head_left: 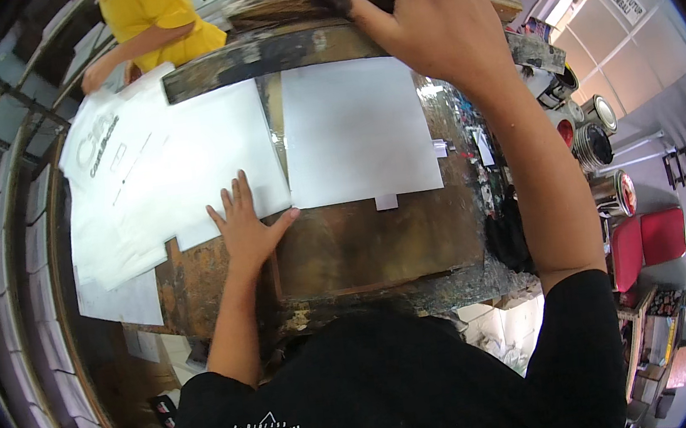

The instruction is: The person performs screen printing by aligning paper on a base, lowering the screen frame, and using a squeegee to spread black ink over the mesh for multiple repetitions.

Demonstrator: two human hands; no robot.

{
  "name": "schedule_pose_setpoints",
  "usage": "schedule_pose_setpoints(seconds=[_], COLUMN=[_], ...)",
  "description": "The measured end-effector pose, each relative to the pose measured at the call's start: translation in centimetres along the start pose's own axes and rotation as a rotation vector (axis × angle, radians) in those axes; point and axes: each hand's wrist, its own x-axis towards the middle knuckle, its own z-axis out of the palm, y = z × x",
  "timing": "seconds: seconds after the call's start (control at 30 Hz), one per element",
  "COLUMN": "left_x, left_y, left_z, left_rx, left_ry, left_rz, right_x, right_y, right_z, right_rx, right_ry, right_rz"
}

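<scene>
My left hand (246, 228) lies with fingers spread on the near right corner of the printed white sheets (187, 163). Its thumb reaches the near left corner of a blank white sheet (359, 129), which lies flat on the brown, ink-stained work board (371, 244). At the far side, my right hand (440, 24) is closed around the edge of a worn wooden frame (280, 9), held up above the board. A dark smudge shows by its thumb; its fingertips are hidden. Small tabs (386, 202) stick out at the blank sheet's near and right edges.
A person in a yellow shirt (151, 21) stands at the far left, one hand (98, 72) at the printed sheets. A rack of shelves (40, 271) runs along the left. Paint cans (593, 146), a red chair (661, 235) and a low shelf (657, 340) are on the right.
</scene>
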Motion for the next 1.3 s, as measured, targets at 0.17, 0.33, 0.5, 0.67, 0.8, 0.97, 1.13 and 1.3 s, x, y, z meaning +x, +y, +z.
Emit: schedule_pose_setpoints(seconds=[0.17,0.33,0.5,0.67,0.8,0.97,1.13,1.3], left_x=[3.5,-0.3,-4.9,-5.3,-5.2,-5.3,-5.1,-5.0], left_y=[1.3,4.8,1.4,-0.7,-0.7,-0.8,-0.3,0.0], left_z=[-9.6,-9.8,-2.0,1.5,1.6,1.3,0.8,0.7], left_rx=[-1.074,-1.241,-0.365,-0.335,-0.32,-0.315,-0.165,-0.184], left_ry=[0.116,-0.019,0.02,0.182,0.149,0.093,0.082,0.088], left_rz=[0.071,-0.146,-0.064,0.135,0.125,0.083,0.059,0.057], right_x=[-1.7,-8.9,-14.2,-6.0,-1.0,-2.0,-3.6,-5.3], right_y=[-0.4,0.5,1.9,7.2,9.6,9.5,8.4,6.4], right_z=[1.0,3.9,14.2,25.4,30.7,32.1,31.1,29.1], right_rx=[-0.052,0.092,0.08,-0.086,-0.161,-0.163,-0.177,-0.193], right_ry=[0.005,-0.459,-0.383,-0.177,-0.228,-0.279,-0.239,-0.293], right_rz=[-0.093,-0.16,-0.107,-0.058,-0.069,-0.075,-0.1,-0.071])
